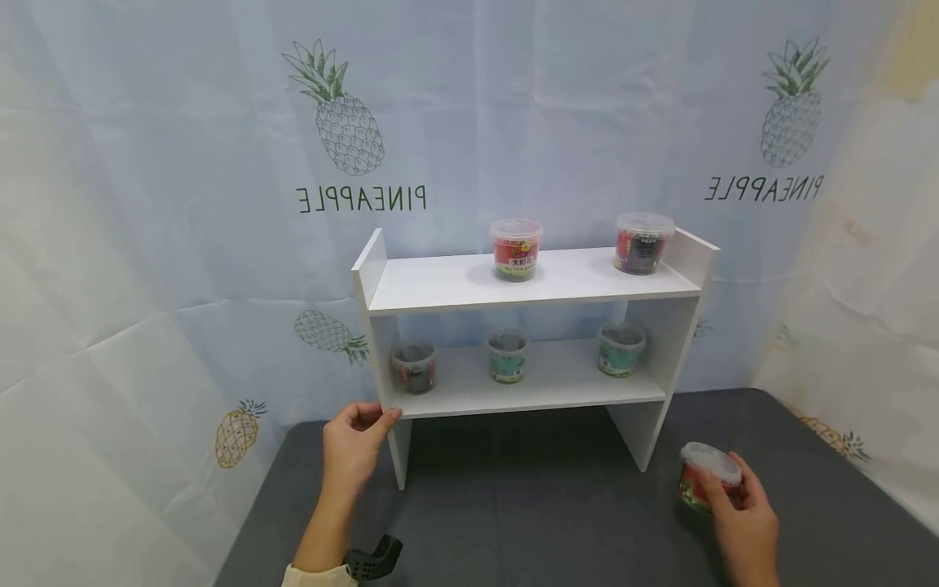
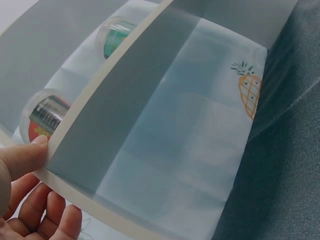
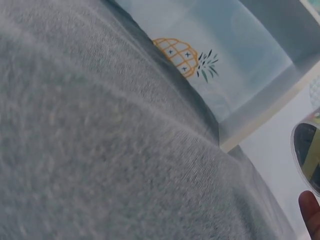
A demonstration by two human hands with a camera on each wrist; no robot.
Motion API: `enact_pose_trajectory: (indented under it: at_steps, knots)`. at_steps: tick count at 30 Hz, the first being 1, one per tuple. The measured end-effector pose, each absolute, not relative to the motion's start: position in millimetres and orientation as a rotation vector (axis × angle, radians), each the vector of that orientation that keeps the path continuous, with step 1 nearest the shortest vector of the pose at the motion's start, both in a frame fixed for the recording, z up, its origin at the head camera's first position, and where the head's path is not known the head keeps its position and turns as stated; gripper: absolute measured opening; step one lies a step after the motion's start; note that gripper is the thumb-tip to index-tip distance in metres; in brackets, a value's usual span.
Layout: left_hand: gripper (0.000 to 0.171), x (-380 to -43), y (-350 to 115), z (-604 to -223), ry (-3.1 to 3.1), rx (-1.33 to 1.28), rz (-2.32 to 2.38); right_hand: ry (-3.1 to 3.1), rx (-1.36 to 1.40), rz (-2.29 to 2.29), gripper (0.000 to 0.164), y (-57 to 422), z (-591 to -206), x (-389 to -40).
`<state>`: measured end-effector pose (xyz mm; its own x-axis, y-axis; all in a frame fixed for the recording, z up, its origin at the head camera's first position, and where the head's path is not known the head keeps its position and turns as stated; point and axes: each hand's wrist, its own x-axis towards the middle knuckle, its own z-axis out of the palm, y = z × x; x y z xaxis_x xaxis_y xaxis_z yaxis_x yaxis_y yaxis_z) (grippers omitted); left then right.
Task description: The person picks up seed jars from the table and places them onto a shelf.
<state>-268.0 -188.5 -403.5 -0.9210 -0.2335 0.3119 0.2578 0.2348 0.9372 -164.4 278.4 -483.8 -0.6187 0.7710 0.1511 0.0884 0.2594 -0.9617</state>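
My left hand [image 1: 354, 447] pinches the left side panel of a white two-tier shelf [image 1: 455, 281], right at the lower board's front corner. In the left wrist view the thumb [image 2: 25, 159] lies over that corner and the other fingers curl beneath. On the right, my right hand [image 1: 747, 522] grips a small clear-lidded plastic tub [image 1: 693, 484] with a red and green label, tilted, over the table beside the shelf's right leg. Only the tub's round base [image 3: 306, 150] and one fingertip show in the right wrist view.
On the top board stand two lidded tubs, one mid-board [image 1: 517, 253] and one at the right end [image 1: 642, 244]. The lower board holds a dark tub [image 1: 415, 371] and two teal-labelled tubs [image 1: 507, 359]. Behind the dark grey table [image 1: 513, 505] hangs a pineapple-print curtain [image 1: 572, 122].
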Motion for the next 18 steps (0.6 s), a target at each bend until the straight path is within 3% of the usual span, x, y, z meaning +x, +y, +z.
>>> enact_pose_trajectory:
  at_steps: [10,18]
  knots:
    - [0.039,-268.0,-194.2,-409.6,-2.19,0.002,-1.645,-1.938,-0.861,1.47,0.077,273.6,-483.3,-170.0]
    - [0.035,-271.2,-189.4,-406.5,-2.163,-0.031,-1.661,-1.695,-0.75,1.539,0.07,272.3,-468.2,-166.1]
